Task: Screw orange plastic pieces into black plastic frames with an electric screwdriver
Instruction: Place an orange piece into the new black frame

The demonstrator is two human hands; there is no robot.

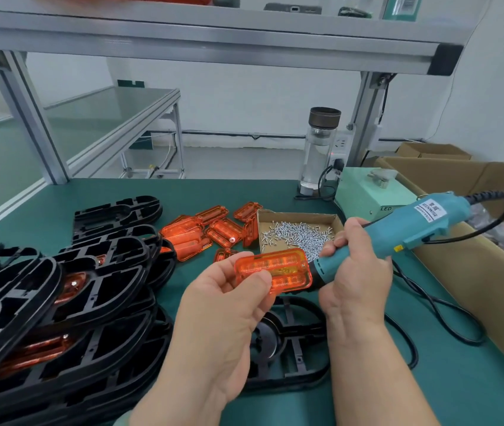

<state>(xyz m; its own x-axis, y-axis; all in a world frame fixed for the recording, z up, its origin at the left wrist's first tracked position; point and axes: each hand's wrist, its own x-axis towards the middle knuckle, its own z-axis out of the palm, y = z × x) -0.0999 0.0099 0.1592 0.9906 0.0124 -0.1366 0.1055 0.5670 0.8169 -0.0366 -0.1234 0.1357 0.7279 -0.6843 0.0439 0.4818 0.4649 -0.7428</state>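
Orange plastic piece [275,270], translucent, ribbed, rounded rectangle, pinched by left hand [229,305] thumb and fingers above black frame [287,339], right hand [355,272] fingers wrapped around teal electric screwdriver [423,226]

place: assembly workshop | evidence: aluminium-frame bench [29,118], screw tray [300,233], stacked frames [60,302]

The orange piece [275,270] is glossy, translucent plastic. The black frames [91,287] are duller plastic with a faint sheen. The screwdriver [413,222] has a smooth teal plastic body. Shiny metal screws [300,236] lie in a rough cardboard tray [300,214] on the matt green counter [459,379].
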